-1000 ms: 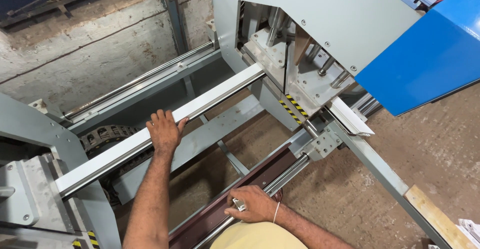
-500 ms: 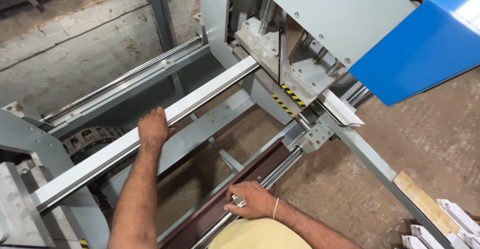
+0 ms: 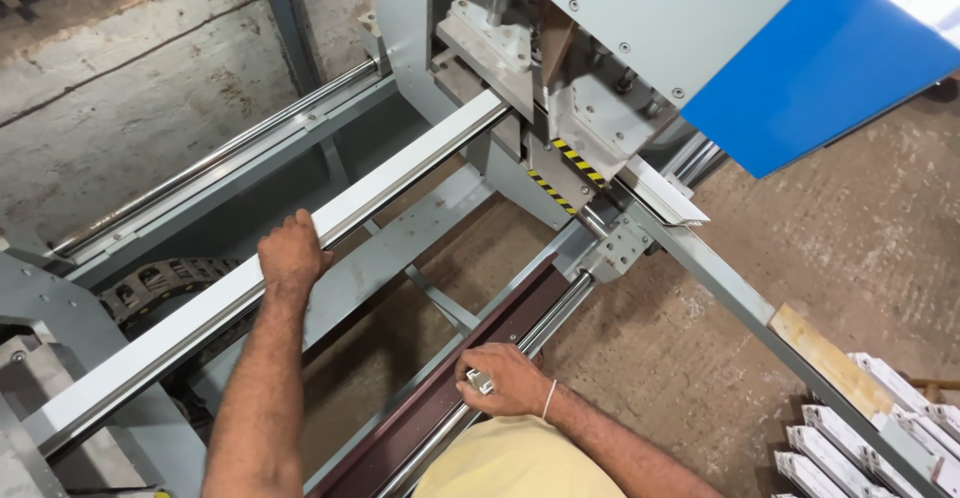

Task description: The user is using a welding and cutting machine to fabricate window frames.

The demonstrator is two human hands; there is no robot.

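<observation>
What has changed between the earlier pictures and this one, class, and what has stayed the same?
The left hand kept its grip on the long white profile, which now reaches deeper into the machine head. The right hand stayed on the small metal part by the guide rail. Nothing was let go.

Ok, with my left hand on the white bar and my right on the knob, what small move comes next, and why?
Probably slide the white bar a little further in: the left hand grips it, and its end already sits in the machine head.
</observation>
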